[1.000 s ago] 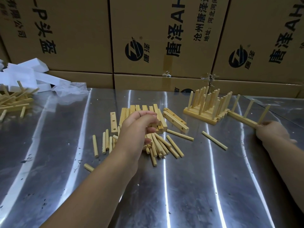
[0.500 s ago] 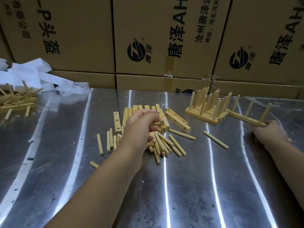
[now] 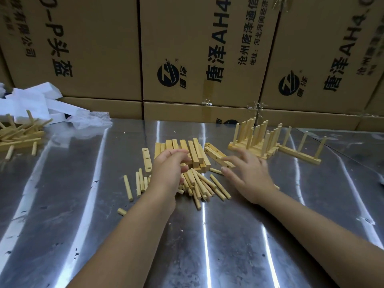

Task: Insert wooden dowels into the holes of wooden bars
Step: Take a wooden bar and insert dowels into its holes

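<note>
Right hand [image 3: 249, 175] has left the three-dowel bar [image 3: 299, 155], which now stands alone at the far right, and has come across to the middle. Its fingers are spread wide and empty, the tips at or just over a loose drilled bar [image 3: 217, 157]. Steel surface [image 3: 228, 235] is smooth and glossy, judged a sliding risk: a bar pressed from above during insertion may skate unless held down. Finished stack [image 3: 254, 145], dowels upright, sits just behind the right hand; a careless lift of the wrist could catch those uprights and topple the lot. Heap of bare bars [image 3: 194, 151] lies beside the loose drilled bar, touching it or nearly so, and drawing that bar out sideways could drag neighbours off the heap. Left hand [image 3: 169, 172] hovers with fingers curled where the heap meets the pile of dowels [image 3: 204, 185]; whether it grips any dowel cannot be told, the palm side being hidden. If it holds several, one may slip while another is fed in. The dowels lie crossed and overlapping in front of the heap; being round, a nudged one is likely to roll off across the surface. Skewed entry into a hole could jam, judged a lesser risk.
</note>
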